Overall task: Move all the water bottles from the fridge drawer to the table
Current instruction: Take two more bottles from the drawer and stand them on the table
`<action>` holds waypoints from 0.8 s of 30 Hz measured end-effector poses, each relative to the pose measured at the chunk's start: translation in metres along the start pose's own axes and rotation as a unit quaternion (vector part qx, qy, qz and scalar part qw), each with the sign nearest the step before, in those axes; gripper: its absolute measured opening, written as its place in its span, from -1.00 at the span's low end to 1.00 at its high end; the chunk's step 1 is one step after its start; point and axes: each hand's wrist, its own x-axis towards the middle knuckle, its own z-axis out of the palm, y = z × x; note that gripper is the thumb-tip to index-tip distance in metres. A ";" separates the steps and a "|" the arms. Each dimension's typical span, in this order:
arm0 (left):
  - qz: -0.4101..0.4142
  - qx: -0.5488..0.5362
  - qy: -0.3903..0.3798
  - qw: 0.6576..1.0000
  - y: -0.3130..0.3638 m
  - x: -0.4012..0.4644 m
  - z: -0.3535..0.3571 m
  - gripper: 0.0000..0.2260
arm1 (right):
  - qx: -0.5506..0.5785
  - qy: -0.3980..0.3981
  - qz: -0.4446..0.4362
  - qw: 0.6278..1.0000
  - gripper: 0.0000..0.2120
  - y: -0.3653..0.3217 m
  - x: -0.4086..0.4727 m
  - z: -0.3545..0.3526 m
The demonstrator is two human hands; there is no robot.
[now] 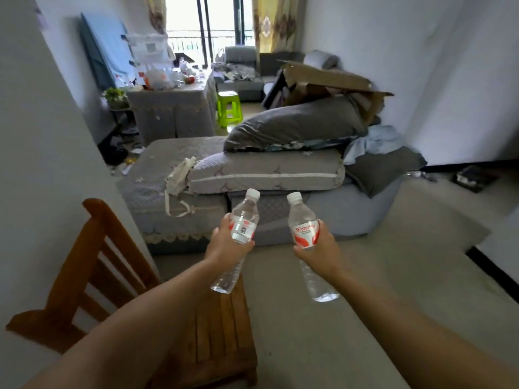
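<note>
One clear water bottle (243, 224) is gripped at its label by the left hand (224, 242), fingers wrapped around it; a second bottle (304, 231) is held likewise by the right hand (320, 245). Both are carried mid-air, judged full, fairly heavy, smooth and slightly squeezable.

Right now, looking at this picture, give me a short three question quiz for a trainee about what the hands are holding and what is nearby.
1. True or false: each hand holds one water bottle.
2. Which bottle shows its brand name to the camera?
3. What piece of furniture is at lower left? A) green stool B) wooden chair C) fridge

Key
1. True: left hand grips the left bottle; right hand grips the right bottle.
2. The right bottle.
3. B, the wooden chair.
</note>
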 end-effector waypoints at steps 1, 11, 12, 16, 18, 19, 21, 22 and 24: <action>0.005 0.002 -0.017 1.000 0.012 0.012 0.015 -0.16 | 0.002 0.015 0.012 1.000 -0.35 0.009 0.010 -0.011; 0.051 0.009 -0.125 0.991 0.137 0.120 0.181 -0.16 | 0.003 0.114 0.066 0.991 -0.48 0.106 0.115 -0.142; 0.062 0.006 -0.134 0.989 0.154 0.133 0.202 -0.17 | -0.001 0.126 0.077 0.989 -0.46 0.119 0.128 -0.162; 0.089 -0.015 -0.159 0.983 0.220 0.165 0.267 -0.24 | -0.018 0.157 0.111 0.981 -0.40 0.153 0.164 -0.228; 0.104 -0.027 -0.178 0.978 0.247 0.176 0.299 -0.28 | -0.014 0.180 0.140 0.974 -0.38 0.173 0.175 -0.254; 0.112 -0.026 -0.191 0.975 0.261 0.182 0.321 -0.29 | -0.012 0.197 0.156 0.968 -0.38 0.185 0.181 -0.268; 0.125 -0.031 -0.215 0.968 0.284 0.191 0.354 -0.32 | -0.006 0.226 0.174 0.959 -0.41 0.204 0.192 -0.291; 0.134 -0.037 -0.226 0.964 0.293 0.194 0.369 -0.34 | -0.003 0.237 0.182 0.954 -0.43 0.212 0.196 -0.300; 0.148 -0.036 -0.251 0.956 0.311 0.204 0.402 -0.36 | -0.005 0.253 0.202 0.946 -0.45 0.229 0.206 -0.317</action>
